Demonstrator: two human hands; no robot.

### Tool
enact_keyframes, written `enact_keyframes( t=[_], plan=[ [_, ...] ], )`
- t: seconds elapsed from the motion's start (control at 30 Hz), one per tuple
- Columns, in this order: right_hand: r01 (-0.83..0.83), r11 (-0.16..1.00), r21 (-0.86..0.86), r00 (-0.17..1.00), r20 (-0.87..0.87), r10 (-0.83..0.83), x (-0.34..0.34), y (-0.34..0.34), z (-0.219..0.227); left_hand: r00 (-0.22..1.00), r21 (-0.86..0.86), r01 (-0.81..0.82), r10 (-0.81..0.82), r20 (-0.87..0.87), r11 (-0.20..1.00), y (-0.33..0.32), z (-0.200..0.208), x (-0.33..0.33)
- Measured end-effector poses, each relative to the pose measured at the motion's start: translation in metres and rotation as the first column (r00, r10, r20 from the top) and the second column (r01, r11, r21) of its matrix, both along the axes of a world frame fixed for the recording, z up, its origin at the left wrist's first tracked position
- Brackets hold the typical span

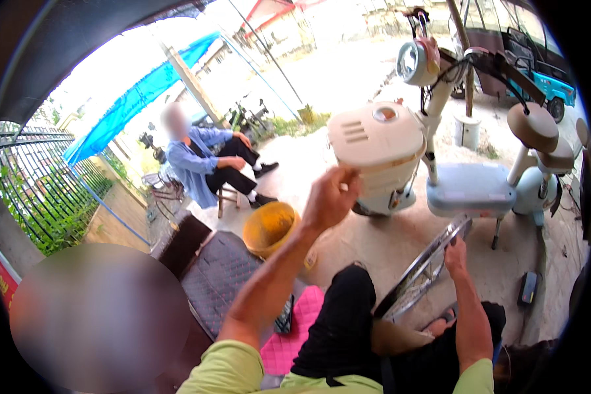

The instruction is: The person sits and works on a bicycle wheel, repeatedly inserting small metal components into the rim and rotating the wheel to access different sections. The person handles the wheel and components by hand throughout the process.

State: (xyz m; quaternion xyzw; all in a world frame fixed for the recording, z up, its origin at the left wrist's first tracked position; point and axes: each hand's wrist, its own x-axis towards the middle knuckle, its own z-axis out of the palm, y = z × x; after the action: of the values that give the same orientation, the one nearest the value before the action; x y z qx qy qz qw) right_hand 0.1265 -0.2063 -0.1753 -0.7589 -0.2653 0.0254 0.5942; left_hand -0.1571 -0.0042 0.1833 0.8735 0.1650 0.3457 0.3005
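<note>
My left hand (333, 199) is raised before me with its fingers curled into a pinch. Whatever lies between the fingertips is too small to make out. From my view it overlaps the lower edge of the cream front box (377, 141) of an electric scooter; I cannot tell if they touch. My right hand (456, 256) grips the upper edge of a spoked wheel (415, 270). This wheel stands tilted between my knees, its lower end near my shin.
Ahead right stands the scooter with its pale blue footboard (471, 187). A yellow bucket (269, 230), grey quilted mat (220, 279) and pink quilted mat (292, 335) lie left. A person (194, 161) sits on a stool beyond; another is close at lower left. A dark box (527, 289) lies right.
</note>
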Motion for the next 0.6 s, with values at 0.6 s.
enact_keyframes(
  t=[0.6],
  plan=[
    [-0.064, 0.974, 0.219, 0.902, -0.404, 0.150, -0.017, -0.010, 0.021, 0.869, -0.326, 0.185, -0.309, -0.386, 0.927, -0.026, -0.093, 0.005]
  ],
)
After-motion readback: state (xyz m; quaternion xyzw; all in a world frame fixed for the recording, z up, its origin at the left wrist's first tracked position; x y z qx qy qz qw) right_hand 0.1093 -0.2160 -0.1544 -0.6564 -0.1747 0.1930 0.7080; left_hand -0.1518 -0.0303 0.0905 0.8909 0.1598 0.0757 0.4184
